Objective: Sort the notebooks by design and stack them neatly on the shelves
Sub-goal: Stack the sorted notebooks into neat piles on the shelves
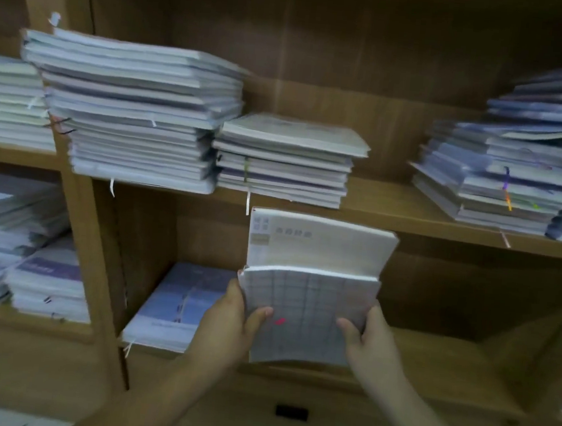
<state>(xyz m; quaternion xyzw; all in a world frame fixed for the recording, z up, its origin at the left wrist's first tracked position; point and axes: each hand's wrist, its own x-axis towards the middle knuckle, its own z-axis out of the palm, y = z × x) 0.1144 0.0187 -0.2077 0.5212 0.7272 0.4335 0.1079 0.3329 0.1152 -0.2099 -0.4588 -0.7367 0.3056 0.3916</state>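
**While the left hand (228,321) and right hand (370,338) clasp them, two notebooks hang before the lower shelf (447,359)**

Where the lower compartment opens, a grid-patterned notebook (307,318) is held upright in the air, its bottom edge bowed. A pale-covered notebook (321,244) is pressed close behind it and rises higher. Each hand grips one side edge, with the thumb curled over the grid cover and the fingers hidden behind. To the left, on the lower shelf itself, lies a blue-covered stack (174,305). On the upper shelf (394,203) sit a tall stack (138,109), a shorter stack (288,158) just beside it, and, well apart at the right, an untidy stack (516,173) with coloured ribbons hanging out. More piles (28,257) fill the compartment further left. The picture is blurred, so the cover print cannot be read.
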